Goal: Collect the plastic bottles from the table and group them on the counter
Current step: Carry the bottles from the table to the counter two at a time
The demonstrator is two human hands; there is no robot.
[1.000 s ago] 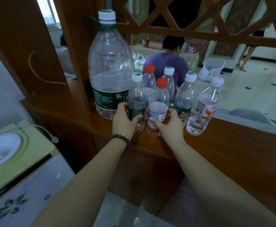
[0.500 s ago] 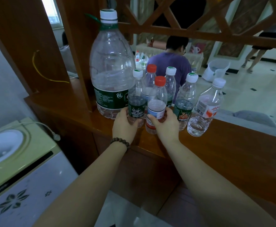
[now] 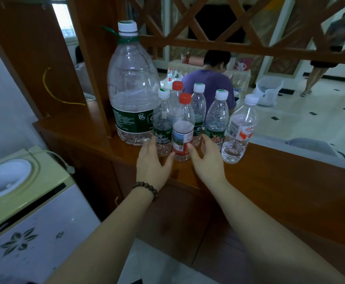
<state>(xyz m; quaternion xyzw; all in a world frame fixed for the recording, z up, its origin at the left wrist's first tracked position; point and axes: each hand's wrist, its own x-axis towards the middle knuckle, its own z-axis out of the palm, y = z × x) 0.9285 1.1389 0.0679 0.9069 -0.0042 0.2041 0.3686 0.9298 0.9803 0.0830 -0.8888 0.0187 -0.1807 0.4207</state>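
Several plastic bottles stand grouped on the wooden counter (image 3: pixel 269 181). A big 6L bottle (image 3: pixel 132 95) with a green label is at the left. In front of it stand a green-label bottle (image 3: pixel 163 124) and a red-cap bottle (image 3: pixel 183 130). Behind are another red-cap bottle (image 3: pixel 176 89), two white-cap bottles (image 3: pixel 199 105) (image 3: pixel 216 117), and a red-label bottle (image 3: pixel 240 130) at the right. My left hand (image 3: pixel 152 162) is open just below the green-label bottle, thumb near the red-cap bottle. My right hand (image 3: pixel 207 158) is open beside the red-cap bottle, holding nothing.
A wooden lattice screen (image 3: pixel 229 37) rises above the counter, with a wooden post (image 3: pixel 85 68) at the left. A pale green and white water dispenser (image 3: pixel 24 191) stands lower left. Behind the counter a person in a purple shirt (image 3: pixel 208 83) sits; another person (image 3: pixel 331 48) stands at far right.
Both hands let go of the two front bottles and drew back a little toward me. The bottles stay upright on the counter.
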